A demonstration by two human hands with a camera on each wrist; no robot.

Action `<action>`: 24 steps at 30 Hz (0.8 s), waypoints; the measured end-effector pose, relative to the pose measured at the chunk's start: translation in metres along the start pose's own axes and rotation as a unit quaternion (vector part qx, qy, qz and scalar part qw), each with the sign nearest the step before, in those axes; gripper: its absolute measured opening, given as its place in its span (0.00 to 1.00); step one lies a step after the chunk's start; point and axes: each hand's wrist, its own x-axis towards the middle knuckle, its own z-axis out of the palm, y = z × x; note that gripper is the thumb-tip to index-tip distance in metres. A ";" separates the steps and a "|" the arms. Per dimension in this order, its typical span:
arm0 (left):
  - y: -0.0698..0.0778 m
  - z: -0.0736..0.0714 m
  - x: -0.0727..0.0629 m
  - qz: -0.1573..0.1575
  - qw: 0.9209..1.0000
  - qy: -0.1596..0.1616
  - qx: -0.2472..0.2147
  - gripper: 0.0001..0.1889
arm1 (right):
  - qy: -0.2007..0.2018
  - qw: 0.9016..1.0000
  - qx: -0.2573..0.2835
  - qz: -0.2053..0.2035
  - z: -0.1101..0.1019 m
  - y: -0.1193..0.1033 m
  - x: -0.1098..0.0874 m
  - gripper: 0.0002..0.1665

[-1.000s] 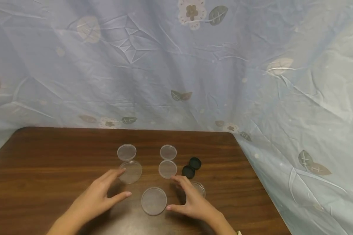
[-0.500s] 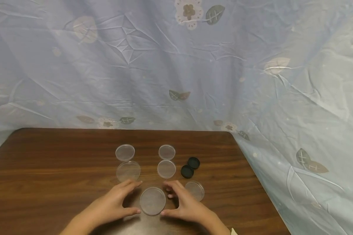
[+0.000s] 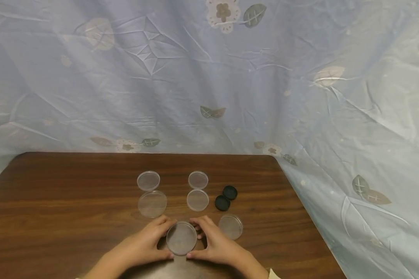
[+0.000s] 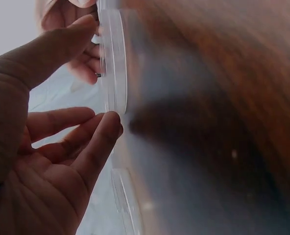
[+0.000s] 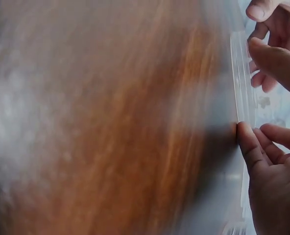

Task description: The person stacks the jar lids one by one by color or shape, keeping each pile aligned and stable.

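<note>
A clear round petri dish (image 3: pixel 181 238) sits on the brown wooden table near its front, between both hands. From the left, my left hand (image 3: pixel 148 242) holds its rim, fingers at the far side and thumb at the near side. My right hand (image 3: pixel 214 246) grips the opposite side in the same way. Seen edge-on in the left wrist view, the petri dish (image 4: pixel 114 63) shows two stacked rims, the lid over the base. In the right wrist view, a fingertip (image 5: pixel 245 134) meets the lower end of the dish's edge.
Behind the hands lie clear round pieces in two columns, one at left (image 3: pixel 152 204) and one at right (image 3: pixel 197 200). Two small black round pieces (image 3: pixel 222 203) touch each other farther right. Another clear dish (image 3: pixel 231 227) lies beside my right hand. A patterned curtain (image 3: pixel 174 97) hangs behind the table.
My left hand has moved right to the petri dish, and the right hand has closed in on its other side. Both now hold its rim. The dish stays in place.
</note>
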 end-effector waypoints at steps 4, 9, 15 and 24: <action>0.000 0.003 0.001 -0.006 1.000 0.002 0.005 0.43 | -0.001 1.000 0.000 0.008 0.001 -0.002 0.001 0.50; -0.001 0.007 0.001 -0.001 1.000 0.010 0.017 0.44 | -0.001 1.000 -0.008 0.012 0.003 -0.003 0.002 0.50; -0.004 0.011 0.001 0.009 0.999 0.023 0.027 0.43 | 0.000 1.000 -0.025 0.014 0.005 -0.002 0.003 0.50; -0.006 0.016 0.002 0.020 0.998 0.040 0.046 0.41 | -0.002 0.998 -0.067 0.020 0.006 -0.005 0.005 0.53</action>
